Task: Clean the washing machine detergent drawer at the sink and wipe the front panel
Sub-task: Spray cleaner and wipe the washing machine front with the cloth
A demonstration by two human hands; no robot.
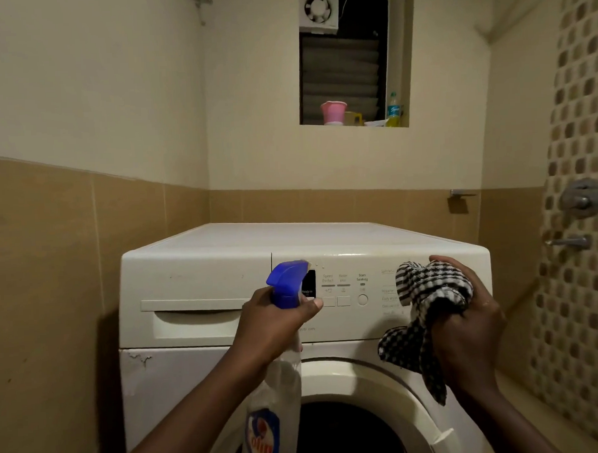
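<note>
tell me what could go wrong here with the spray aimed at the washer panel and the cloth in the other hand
1. The left hand holds the spray bottle with its nozzle right at the display and buttons; liquid could seep into the controls.
2. The checkered cloth in the right hand is bunched over the program labels, so it could hit the round start button while wiping.
3. The detergent drawer sits shut, so spray may run into its seam.

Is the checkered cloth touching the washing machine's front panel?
Cannot tell. In the head view the right hand holds the cloth bunched before the panel, hiding any gap.
</note>
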